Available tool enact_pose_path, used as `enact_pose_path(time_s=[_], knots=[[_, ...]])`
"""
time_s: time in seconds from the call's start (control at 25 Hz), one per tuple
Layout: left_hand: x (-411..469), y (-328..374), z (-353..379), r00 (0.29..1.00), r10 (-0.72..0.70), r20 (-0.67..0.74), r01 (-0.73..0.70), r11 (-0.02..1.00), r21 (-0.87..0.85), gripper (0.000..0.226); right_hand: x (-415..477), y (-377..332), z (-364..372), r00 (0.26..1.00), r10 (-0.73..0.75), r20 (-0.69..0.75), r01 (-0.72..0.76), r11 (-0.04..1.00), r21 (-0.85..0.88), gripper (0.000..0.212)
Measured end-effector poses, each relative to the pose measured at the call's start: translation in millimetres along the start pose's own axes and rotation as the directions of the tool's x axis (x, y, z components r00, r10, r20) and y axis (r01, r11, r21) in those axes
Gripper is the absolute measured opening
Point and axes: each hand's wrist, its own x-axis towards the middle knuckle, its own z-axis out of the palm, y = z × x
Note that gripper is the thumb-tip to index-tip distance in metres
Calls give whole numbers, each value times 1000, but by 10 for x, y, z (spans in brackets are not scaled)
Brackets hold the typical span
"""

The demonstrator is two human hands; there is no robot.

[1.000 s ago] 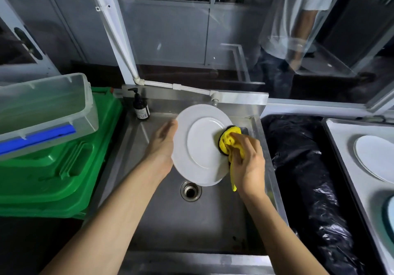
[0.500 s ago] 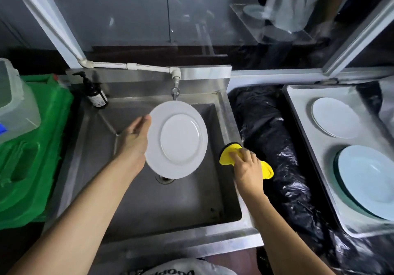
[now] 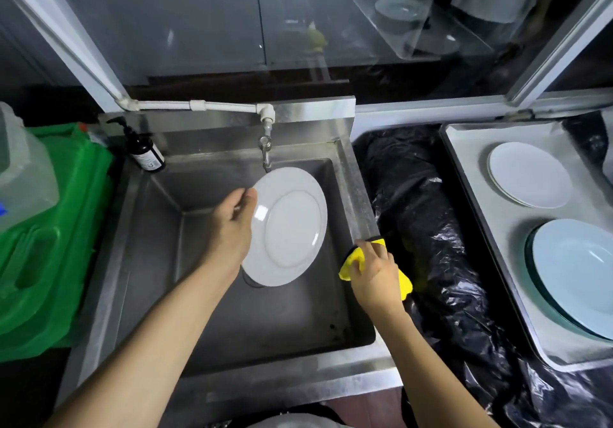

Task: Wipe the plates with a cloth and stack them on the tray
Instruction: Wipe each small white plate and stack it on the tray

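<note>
One sink [image 3: 361, 195] centre; tray [image 3: 471, 175] far right, two plate stacks [image 3: 529, 175] on it. Single white plate [image 3: 292, 225] tilted over basin, left hand [image 3: 232, 225] gripping its left rim only; right hand [image 3: 374, 271] curled round yellow cloth [image 3: 356, 257] on sink's right edge, apart from plate. Risk: single-rim hold may slip during carry to tray, plate striking steel.

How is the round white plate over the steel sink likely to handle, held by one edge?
The round white plate looks rigid, probably ceramic: no flex, but it could chip on the steel sink. Its glossy highlight suggests a smooth, possibly slippery face. The left hand grips one rim only, so it may pivot.
</note>
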Motion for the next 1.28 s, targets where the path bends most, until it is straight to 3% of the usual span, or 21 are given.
enact_pose_path(time_s=[0.12,0.24,0.32,0.48,0.6,0.72,0.8,0.88,0.96,1.08,1.28], knots=[[-124,59,40,958,261,116,-284,912,295,26,108,-555,-372,992,124,37,-128,887,443,19],[-270,50,82,851,445,280,-525,707,474,21,223,-1009,-711,949,232,213,-311,572,759,32],[-366,-12,115,761,531,374,-633,478,609,12,259,-1119,-842,917,262,301,-394,480,783,42],[-517,-116,139,653,537,535,-731,259,631,4,208,-1085,-852,893,279,353,-449,537,714,27],[-576,-219,79,679,461,571,-729,333,598,24,186,-982,-706,872,305,383,-490,551,676,29],[-649,-266,-13,748,409,523,-661,387,643,33,157,-906,-597,919,270,286,-393,651,649,25],[-611,-255,-110,832,371,411,-548,447,707,33,122,-880,-554,943,239,232,-333,682,651,15],[-516,-272,-240,921,307,240,-380,571,728,23,49,-899,-584,945,256,203,-325,664,674,13],[-382,-308,-366,977,181,115,-209,686,697,26,-15,-927,-618,937,286,199,-340,625,703,31],[-267,-324,-486,997,-20,73,-26,817,576,33,-90,-957,-625,934,294,204,-343,568,748,36],[-187,-265,-554,986,-163,41,143,941,308,27,-208,-960,-668,932,330,148,-319,557,767,15]])
